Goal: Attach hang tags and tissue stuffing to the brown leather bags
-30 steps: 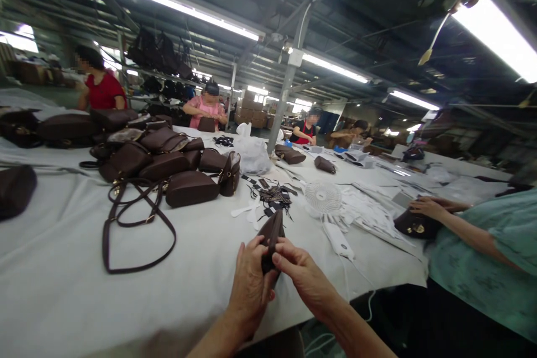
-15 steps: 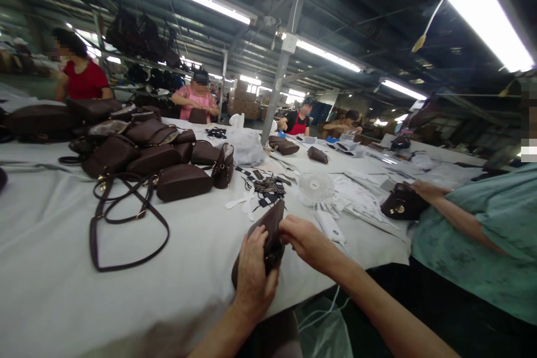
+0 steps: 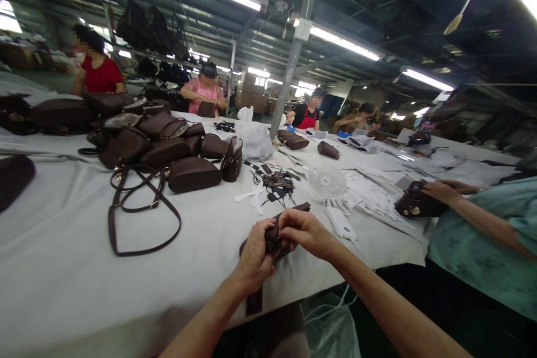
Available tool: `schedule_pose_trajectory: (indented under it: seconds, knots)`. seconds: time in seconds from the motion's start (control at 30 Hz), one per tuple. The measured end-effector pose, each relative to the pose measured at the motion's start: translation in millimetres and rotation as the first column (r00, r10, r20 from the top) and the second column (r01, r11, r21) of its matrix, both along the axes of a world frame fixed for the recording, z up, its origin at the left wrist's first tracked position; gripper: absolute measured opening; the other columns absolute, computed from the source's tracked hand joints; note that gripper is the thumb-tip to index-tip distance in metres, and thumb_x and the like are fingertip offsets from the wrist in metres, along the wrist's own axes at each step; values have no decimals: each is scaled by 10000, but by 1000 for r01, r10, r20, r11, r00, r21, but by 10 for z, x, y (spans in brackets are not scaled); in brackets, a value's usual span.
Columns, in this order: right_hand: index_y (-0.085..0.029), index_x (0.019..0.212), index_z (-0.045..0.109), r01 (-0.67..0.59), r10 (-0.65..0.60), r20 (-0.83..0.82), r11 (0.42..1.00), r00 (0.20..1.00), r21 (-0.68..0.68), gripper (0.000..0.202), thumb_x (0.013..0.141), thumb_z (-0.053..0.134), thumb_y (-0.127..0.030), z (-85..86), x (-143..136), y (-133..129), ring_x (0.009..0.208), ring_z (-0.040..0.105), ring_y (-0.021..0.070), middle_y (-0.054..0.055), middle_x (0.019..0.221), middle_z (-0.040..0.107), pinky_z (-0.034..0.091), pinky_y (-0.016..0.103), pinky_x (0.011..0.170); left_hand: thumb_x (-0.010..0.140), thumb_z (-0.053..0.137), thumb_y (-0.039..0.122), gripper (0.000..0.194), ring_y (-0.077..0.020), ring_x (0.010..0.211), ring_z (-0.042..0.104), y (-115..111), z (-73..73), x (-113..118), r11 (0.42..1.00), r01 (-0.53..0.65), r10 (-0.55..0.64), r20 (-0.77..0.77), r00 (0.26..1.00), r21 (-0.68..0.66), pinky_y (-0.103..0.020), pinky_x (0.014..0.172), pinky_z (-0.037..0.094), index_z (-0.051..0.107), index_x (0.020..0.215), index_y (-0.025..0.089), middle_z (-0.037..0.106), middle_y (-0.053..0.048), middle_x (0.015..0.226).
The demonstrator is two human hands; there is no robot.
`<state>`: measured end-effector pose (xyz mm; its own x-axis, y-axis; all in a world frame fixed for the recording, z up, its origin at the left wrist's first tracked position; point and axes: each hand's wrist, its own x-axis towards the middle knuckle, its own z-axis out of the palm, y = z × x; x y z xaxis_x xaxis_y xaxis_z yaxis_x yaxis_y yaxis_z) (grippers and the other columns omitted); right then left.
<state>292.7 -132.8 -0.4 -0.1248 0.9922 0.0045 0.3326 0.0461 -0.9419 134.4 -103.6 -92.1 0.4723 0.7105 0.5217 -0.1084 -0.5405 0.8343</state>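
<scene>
A dark brown handbag is held low over the near edge of the cloth-covered table. My left hand is wrapped round its left side, thumb below and fingers on top. Against the bag's middle, the fingertips of my right hand are pinched together; the small part between them is hidden. A short brown flap or strap end hangs beneath my left wrist. Just beyond the bag lies a heap of black tags and cords, with white strips beside it.
Several brown handbags are piled at the left, a looped strap in front. A white fan stands by white papers. At right, a co-worker's hands hold a dark bag. A metal post rises behind.
The handbag has tipped from steeply upright to lying flatter, and my right fingers have moved onto its middle. The whole view has shifted, so the surroundings sit further right.
</scene>
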Motion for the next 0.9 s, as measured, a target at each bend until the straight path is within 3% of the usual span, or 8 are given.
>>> schedule_pose_trajectory:
  seconds: [0.13, 0.27, 0.47, 0.57, 0.7, 0.8, 0.9]
  knots:
    - [-188, 726, 527, 23, -23, -5, 999, 1000, -30, 162, 706, 672, -259, 65, -72, -7, 505, 581, 103, -41, 578, 607, 434, 178, 434, 733, 712, 222, 558, -267, 1178, 522, -30, -72, 58, 991, -82, 90, 74, 993, -109, -436, 1014, 410, 439, 1219, 213, 533, -108, 1302]
    - [-189, 744, 510, 11, -25, -94, 989, 995, -145, 253, 687, 706, -338, 62, -204, -60, 481, 602, 110, -43, 555, 622, 484, 205, 463, 797, 645, 351, 395, -244, 1046, 589, -78, -97, 116, 974, -171, 193, 148, 970, -149, -394, 920, 458, 498, 1130, 199, 614, -90, 1156]
    - [-184, 740, 521, 37, -43, -63, 995, 997, -98, 169, 696, 645, -289, -10, -338, 10, 444, 588, 98, -49, 512, 621, 481, 193, 452, 766, 593, 255, 256, -191, 800, 599, -12, 14, 92, 974, -152, 167, 80, 983, -168, -306, 736, 467, 521, 1002, 189, 641, -30, 889]
    - [-186, 748, 515, -29, 24, -36, 989, 999, -143, 149, 700, 624, -275, 86, -280, 26, 430, 584, 98, -49, 496, 620, 469, 183, 433, 792, 588, 277, 208, -171, 745, 572, 12, 64, 33, 982, -52, 66, 76, 995, -183, -279, 686, 449, 515, 963, 185, 622, -15, 826]
    - [-186, 759, 504, -86, 76, -53, 973, 996, -215, 188, 686, 644, -289, 174, -203, -63, 433, 590, 103, -52, 491, 609, 452, 170, 418, 775, 648, 317, 348, -195, 846, 593, 28, 60, -130, 939, 277, -261, 105, 960, -206, -287, 761, 472, 538, 1079, 187, 645, -27, 929]
    - [-184, 783, 508, -41, 27, -69, 976, 997, -213, 208, 689, 649, -305, 129, -250, -109, 419, 576, 104, -60, 487, 590, 455, 178, 413, 783, 617, 282, 448, -248, 1092, 557, 58, -6, -189, 949, 278, -263, 110, 958, -151, -340, 956, 429, 529, 1217, 212, 625, -56, 1155]
    - [-185, 790, 521, 4, 1, 34, 987, 999, -162, 101, 741, 588, -243, 109, -386, -86, 402, 550, 102, -71, 476, 549, 451, 186, 410, 849, 516, 285, 296, -239, 998, 596, 84, -67, -132, 975, 192, -184, 78, 980, -111, -336, 918, 463, 583, 1127, 208, 658, -57, 1054]
